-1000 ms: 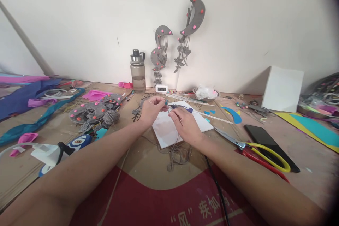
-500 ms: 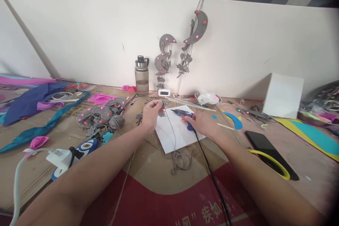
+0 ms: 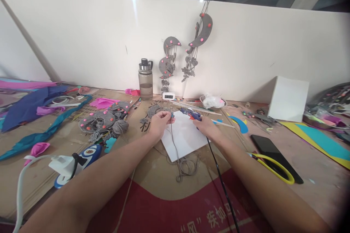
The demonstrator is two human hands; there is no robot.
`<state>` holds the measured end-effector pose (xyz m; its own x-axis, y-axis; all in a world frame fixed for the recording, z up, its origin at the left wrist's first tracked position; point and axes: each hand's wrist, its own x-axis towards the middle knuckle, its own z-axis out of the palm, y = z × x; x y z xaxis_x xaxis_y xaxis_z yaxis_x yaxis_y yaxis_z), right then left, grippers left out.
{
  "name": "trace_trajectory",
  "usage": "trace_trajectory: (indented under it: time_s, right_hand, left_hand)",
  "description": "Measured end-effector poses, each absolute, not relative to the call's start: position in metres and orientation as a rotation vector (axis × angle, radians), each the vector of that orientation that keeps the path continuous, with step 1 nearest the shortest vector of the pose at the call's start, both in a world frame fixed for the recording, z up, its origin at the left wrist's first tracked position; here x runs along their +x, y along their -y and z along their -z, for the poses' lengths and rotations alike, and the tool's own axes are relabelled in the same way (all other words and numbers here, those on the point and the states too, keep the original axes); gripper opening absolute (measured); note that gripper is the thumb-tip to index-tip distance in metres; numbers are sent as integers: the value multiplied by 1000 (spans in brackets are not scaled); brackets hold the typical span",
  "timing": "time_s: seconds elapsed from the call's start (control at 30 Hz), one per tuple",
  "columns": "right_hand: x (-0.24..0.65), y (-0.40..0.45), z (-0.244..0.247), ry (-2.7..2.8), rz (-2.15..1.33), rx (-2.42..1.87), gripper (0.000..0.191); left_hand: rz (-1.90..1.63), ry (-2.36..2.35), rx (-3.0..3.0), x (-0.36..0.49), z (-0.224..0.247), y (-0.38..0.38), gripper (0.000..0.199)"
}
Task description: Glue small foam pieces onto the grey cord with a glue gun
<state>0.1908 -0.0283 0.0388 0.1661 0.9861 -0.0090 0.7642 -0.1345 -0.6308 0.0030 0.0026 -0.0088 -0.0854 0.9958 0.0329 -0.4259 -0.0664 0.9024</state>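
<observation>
My left hand [image 3: 160,123] is closed in a pinch on a small blue piece [image 3: 172,115], above the far left part of a white board [image 3: 182,140]. Grey yarn [image 3: 173,139] hangs from that piece and runs down over the board into loose coils on the cardboard. In my right hand [image 3: 207,125] is a dark blue glue gun [image 3: 194,114], its nozzle pointing left toward the blue piece without touching it. A black cord [image 3: 222,182] trails from the gun toward me. Just beyond my left hand lies a grey felt shape [image 3: 154,110].
A water bottle [image 3: 145,82] and small white clock [image 3: 168,96] stand by the wall, where grey moon hangings [image 3: 205,31] hang. Yellow-handled scissors [image 3: 279,169] and a phone [image 3: 273,156] lie right; grey felt moons [image 3: 95,121] and a power strip [image 3: 91,151] lie left.
My left hand has come slightly lower and to the right with the blue piece. The glue gun has shifted a little to the right and turned flatter.
</observation>
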Motion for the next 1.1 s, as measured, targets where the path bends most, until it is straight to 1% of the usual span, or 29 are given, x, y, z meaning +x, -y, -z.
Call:
trace_trajectory:
  time_s: [0.1,0.2,0.3,0.4,0.63,0.73,0.8,0.87,0.93,1.03,1.1]
  right_hand:
    - [185,31,-36,1388,-830,-1683,7]
    - [178,32,-32,1159,-962,-1446,15]
    - [175,31,-34,1109,-992,-1288,25]
    - [178,31,-50,1141,-931,-1196,29]
    - [187,37,-108,1356,-520,-998,38]
    - [190,37,-115,1419,-363,-1034,39]
    - [195,35,-108,1481,-276,-1104,36]
    - [203,32,-92,1537,-196,-1234,31]
    - [213,31,-72,1530,-147,-1464,27]
    - [224,31,-44,1567,-125,-1751,27]
    - [228,33,-31,1641,-147,-1818,30]
  left_hand:
    - [-1500,-909,849,3,7,-2,19]
    - [-1501,-917,840,3,6,-1,18]
    - [-1494,-926,854,2,7,-1,19]
    - [-1498,-917,878,2,9,-2,21]
    - [-1482,-905,932,1,13,-6,21]
    - [-1476,-922,1013,0,18,-8,24]
    - [-1479,-937,1071,0,21,-9,26]
    - [-1489,-956,1118,0,23,-9,27]
    - [-1494,-984,1156,0,24,-9,27]
    - [-1483,-1005,1194,1,23,-8,28]
    - [-1462,-1003,1212,1,21,-7,28]
